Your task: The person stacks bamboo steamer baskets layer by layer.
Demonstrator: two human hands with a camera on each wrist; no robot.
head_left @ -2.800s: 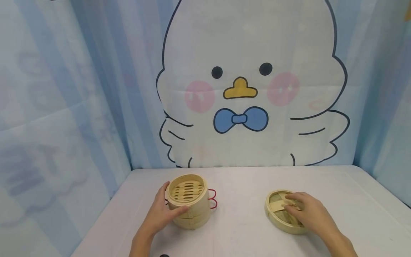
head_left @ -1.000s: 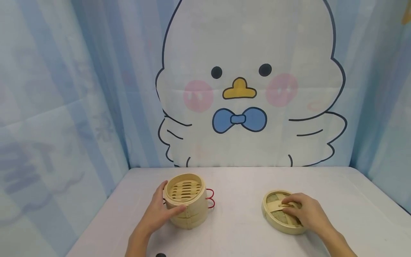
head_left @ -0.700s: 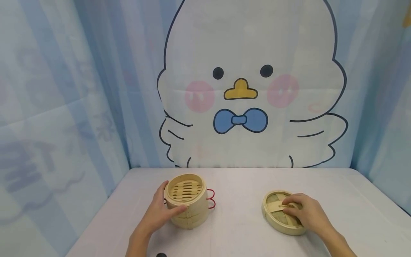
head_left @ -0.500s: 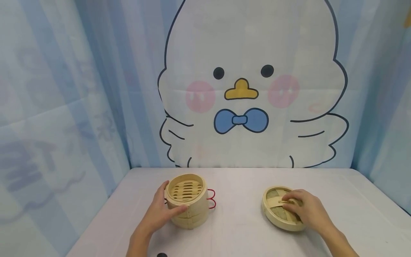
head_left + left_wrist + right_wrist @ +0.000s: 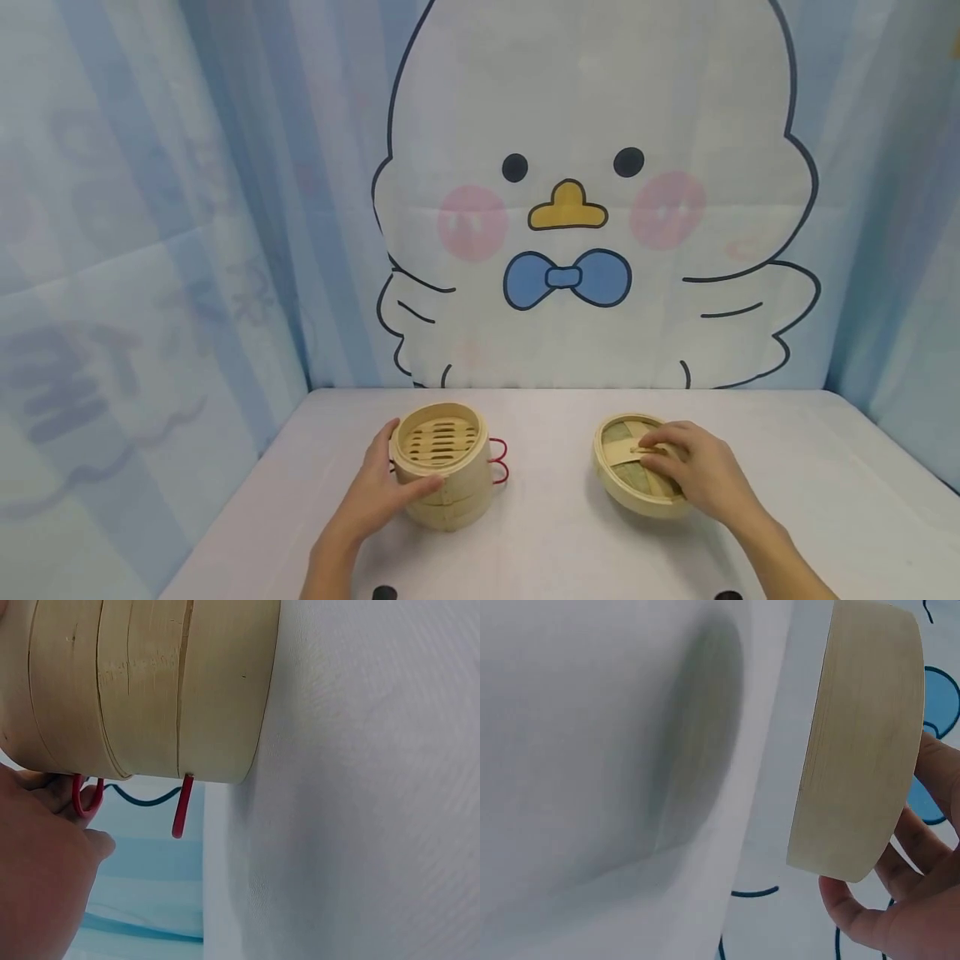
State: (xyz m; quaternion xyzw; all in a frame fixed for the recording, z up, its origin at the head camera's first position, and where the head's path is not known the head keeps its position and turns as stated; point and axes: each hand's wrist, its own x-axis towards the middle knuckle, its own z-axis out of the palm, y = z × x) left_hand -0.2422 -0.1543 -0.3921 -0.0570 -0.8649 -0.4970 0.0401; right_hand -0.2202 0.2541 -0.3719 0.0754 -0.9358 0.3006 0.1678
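Observation:
A stack of bamboo steamer baskets (image 5: 450,493) stands on the left of the white table, its slatted tray visible from above. My left hand (image 5: 369,493) grips it from the left, with the thumb across the front. Red loops (image 5: 500,473) stick out on its right; the left wrist view shows red loops (image 5: 182,810) on its near side too. On the right, my right hand (image 5: 708,468) pinches the strap on top of the round bamboo lid (image 5: 636,498). The right wrist view has the lid (image 5: 859,742) side-on, raised and apart from the table, its shadow below.
White cloth covers the table (image 5: 547,517). Behind it hangs a curtain (image 5: 570,350) printed with a white bird in a blue bow tie. Small dark round objects (image 5: 385,592) show at the bottom edge.
My right hand has lifted the lid off the table and moved it up and to the left. My left hand and the steamer baskets stay where they were.

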